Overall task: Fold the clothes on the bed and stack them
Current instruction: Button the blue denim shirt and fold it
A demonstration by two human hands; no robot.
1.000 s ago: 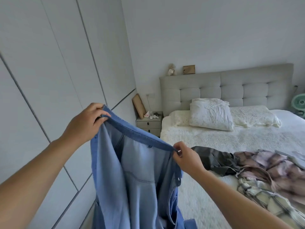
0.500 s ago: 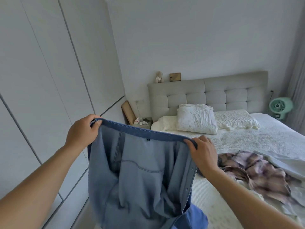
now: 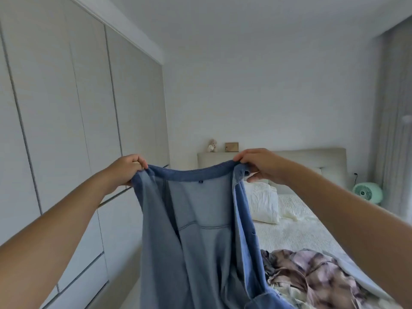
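Observation:
A blue denim shirt [image 3: 200, 237] hangs in the air in front of me, held up by its collar with the inside facing me. My left hand [image 3: 122, 172] grips the left end of the collar. My right hand [image 3: 260, 166] pinches the right end, near the button placket. The shirt's lower part runs out of the frame at the bottom. Behind it, a heap of plaid and light-coloured clothes [image 3: 316, 277] lies crumpled on the bed [image 3: 296, 230].
White wardrobe doors [image 3: 66, 130] line the left side, close to the bed's edge. A white pillow [image 3: 263, 201] leans at the grey headboard [image 3: 312, 159]. A green fan [image 3: 366, 192] stands at the far right by the curtain.
Both hands have raised the shirt higher and pulled the collar taut between them. My view has tilted up, so less of the bed shows.

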